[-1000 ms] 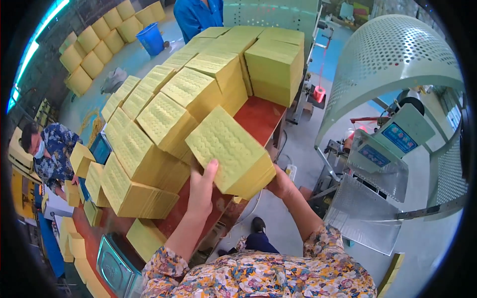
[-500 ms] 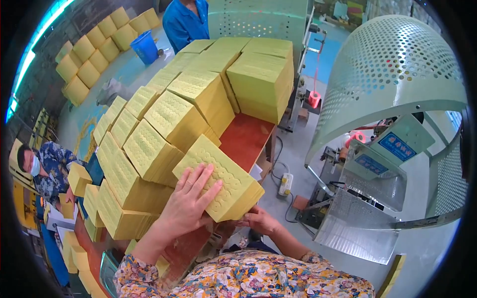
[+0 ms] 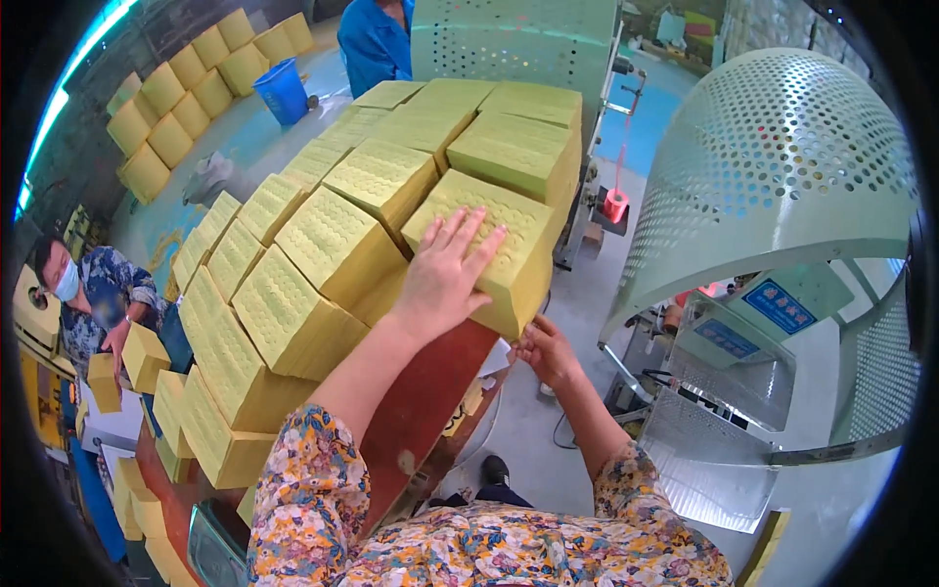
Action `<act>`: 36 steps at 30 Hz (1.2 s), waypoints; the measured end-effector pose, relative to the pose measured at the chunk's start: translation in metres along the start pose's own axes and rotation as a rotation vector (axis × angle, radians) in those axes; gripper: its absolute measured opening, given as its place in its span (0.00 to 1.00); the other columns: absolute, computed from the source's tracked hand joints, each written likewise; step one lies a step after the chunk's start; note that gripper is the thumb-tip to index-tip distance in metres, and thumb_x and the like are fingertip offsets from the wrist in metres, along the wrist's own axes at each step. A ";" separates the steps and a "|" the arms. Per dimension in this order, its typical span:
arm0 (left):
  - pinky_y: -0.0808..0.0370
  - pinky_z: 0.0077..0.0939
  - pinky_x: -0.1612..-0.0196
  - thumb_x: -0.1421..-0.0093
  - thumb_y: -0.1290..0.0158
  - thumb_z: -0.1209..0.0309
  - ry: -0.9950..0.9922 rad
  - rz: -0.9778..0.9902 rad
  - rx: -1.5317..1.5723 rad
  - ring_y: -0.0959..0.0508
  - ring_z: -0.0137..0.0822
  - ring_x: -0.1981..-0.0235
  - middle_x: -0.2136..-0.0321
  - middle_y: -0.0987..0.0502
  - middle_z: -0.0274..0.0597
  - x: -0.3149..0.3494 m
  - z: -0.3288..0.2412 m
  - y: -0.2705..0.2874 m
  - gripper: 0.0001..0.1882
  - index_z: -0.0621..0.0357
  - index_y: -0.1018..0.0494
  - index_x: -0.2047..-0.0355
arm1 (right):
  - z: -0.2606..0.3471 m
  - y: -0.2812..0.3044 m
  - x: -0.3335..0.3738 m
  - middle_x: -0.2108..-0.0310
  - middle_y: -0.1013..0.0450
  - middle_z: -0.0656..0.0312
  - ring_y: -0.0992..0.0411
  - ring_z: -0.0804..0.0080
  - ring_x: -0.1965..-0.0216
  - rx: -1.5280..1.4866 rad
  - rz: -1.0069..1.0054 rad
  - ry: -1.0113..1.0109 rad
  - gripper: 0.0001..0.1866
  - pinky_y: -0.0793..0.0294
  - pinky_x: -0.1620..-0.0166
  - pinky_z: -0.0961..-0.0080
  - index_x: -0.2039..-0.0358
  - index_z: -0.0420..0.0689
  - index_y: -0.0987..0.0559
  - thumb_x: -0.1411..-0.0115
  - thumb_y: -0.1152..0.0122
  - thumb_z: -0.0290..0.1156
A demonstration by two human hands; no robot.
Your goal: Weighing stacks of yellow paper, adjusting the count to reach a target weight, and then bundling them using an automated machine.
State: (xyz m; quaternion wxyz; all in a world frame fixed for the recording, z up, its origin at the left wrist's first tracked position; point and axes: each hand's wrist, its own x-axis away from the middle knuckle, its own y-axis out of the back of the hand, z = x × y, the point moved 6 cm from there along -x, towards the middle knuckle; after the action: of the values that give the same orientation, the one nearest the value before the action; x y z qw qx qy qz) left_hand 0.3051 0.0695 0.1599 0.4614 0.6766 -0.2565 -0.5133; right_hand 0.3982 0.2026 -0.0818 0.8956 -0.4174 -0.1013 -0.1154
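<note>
You're likely seating the yellow block [image 3: 520,256] — left hand [image 3: 445,282] atop, fingers apart; right hand [image 3: 550,354], can't tell its grip — next probably needs squaring up.

A bright, bluish-white light strip [image 3: 61,103] runs along the upper left, curved by the lens; a dark, dimly lit wall [image 3: 156,49] stands beside it; the floor [image 3: 822,499] is pale grey, with a blue area [image 3: 641,147] towards the back; 1 red table [image 3: 430,391] runs from the centre to the lower left; 1 blue bin [image 3: 282,93] stands on the floor at the upper left; 2 pale green, perforated machine covers [image 3: 782,108] rise at the back and the right.
</note>
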 end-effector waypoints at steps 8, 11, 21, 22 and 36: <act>0.45 0.50 0.32 0.59 0.28 0.62 0.053 -0.027 -0.089 0.41 0.51 0.34 0.35 0.41 0.50 -0.027 0.036 -0.014 0.52 0.48 0.42 0.34 | 0.034 -0.015 -0.037 0.63 0.28 0.60 0.30 0.77 0.71 0.083 -0.205 0.188 0.21 0.30 0.70 0.81 0.44 0.38 0.32 0.38 0.42 0.24; 0.46 0.50 0.31 0.58 0.29 0.63 0.061 -0.017 -0.056 0.41 0.51 0.33 0.35 0.41 0.51 -0.029 0.040 -0.014 0.50 0.50 0.41 0.35 | 0.029 -0.006 -0.047 0.63 0.28 0.61 0.30 0.77 0.72 0.138 -0.286 0.217 0.22 0.30 0.72 0.82 0.45 0.38 0.31 0.39 0.40 0.25; 0.41 0.51 0.36 0.48 0.44 0.70 0.053 -0.476 0.228 0.34 0.53 0.39 0.46 0.30 0.53 0.076 -0.019 0.039 0.24 0.59 0.29 0.49 | -0.038 -0.098 0.099 0.74 0.31 0.69 0.35 0.84 0.74 0.099 -0.318 0.321 0.07 0.37 0.74 0.87 0.59 0.42 0.24 0.37 0.44 0.29; 0.42 0.51 0.35 0.48 0.43 0.69 0.080 -0.464 0.235 0.36 0.54 0.38 0.44 0.32 0.55 0.098 -0.044 0.056 0.26 0.60 0.30 0.47 | -0.046 -0.107 0.118 0.73 0.30 0.69 0.33 0.84 0.73 0.168 -0.187 0.282 0.08 0.34 0.72 0.88 0.59 0.42 0.25 0.36 0.45 0.30; 0.25 0.40 0.48 0.45 0.40 0.71 0.998 -0.603 -0.080 0.25 0.50 0.46 0.46 0.28 0.52 0.623 -0.204 0.276 0.20 0.63 0.27 0.51 | -0.378 -0.379 0.354 0.65 0.25 0.55 0.25 0.69 0.66 0.397 1.062 -0.622 0.16 0.23 0.62 0.73 0.56 0.34 0.26 0.40 0.42 0.31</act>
State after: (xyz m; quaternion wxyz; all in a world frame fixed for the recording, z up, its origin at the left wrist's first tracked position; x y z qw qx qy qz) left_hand 0.7426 -0.4904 0.1291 0.3851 0.8618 0.2153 -0.2505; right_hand 0.6573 -0.3693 0.0529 0.8197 -0.2511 -0.1552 0.4908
